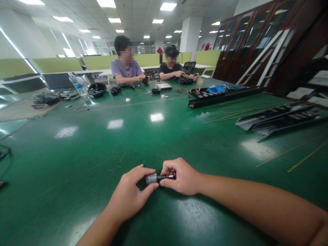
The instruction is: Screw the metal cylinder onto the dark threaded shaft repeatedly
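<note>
Low over the green tabletop (107, 136), both hands meet at a small metal part (151, 178) with a silver cylindrical body and a thinner dark, coil-like rod. My left hand (132, 191) pinches the silver body between thumb and fingers. From the other side, my right hand (183, 176) closes its thumb and curled fingers around the rod, whose shiny tip shows near the palm. The part lies roughly level, body to the left and rod to the right. My fingers hide some of the rod, and its exact kind cannot be made out.
Black metal channels (284, 121) and thin brass-coloured rods (225, 118) lie at the right. Across the table two people (126, 65) handle small dark items. A water bottle (78, 87), a black bowl (97, 90) and small trays stand at the back. A ladder (271, 58) leans behind.
</note>
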`<act>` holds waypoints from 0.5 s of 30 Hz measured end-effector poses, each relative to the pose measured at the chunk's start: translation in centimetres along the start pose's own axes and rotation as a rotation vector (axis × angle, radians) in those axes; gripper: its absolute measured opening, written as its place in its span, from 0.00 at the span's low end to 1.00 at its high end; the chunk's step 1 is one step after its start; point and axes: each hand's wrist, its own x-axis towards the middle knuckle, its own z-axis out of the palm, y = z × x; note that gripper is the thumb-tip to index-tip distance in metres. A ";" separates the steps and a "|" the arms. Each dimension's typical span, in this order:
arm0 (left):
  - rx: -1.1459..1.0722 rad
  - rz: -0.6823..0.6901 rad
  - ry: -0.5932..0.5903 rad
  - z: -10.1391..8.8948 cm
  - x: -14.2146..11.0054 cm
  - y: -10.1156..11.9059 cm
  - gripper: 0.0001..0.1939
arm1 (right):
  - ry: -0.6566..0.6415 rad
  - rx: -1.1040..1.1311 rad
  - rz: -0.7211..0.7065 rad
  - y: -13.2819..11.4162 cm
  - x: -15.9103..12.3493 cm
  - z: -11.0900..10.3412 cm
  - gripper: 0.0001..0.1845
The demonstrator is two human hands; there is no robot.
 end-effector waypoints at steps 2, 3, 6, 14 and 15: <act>-0.002 0.004 0.002 0.0 0.0 -0.1 0.14 | -0.001 -0.006 0.000 0.0 0.0 0.0 0.07; -0.001 0.006 0.006 0.0 -0.1 -0.1 0.14 | -0.005 -0.007 0.000 0.0 0.1 0.0 0.07; 0.000 0.010 0.012 -0.1 -0.2 -0.2 0.14 | -0.015 -0.007 0.005 0.0 0.0 0.1 0.07; -0.001 0.007 0.016 -0.3 -0.1 0.1 0.14 | -0.013 -0.028 0.000 -0.1 -0.1 0.0 0.07; 0.000 0.006 0.018 -0.3 -0.1 0.2 0.14 | -0.011 -0.034 -0.003 -0.1 -0.1 0.0 0.07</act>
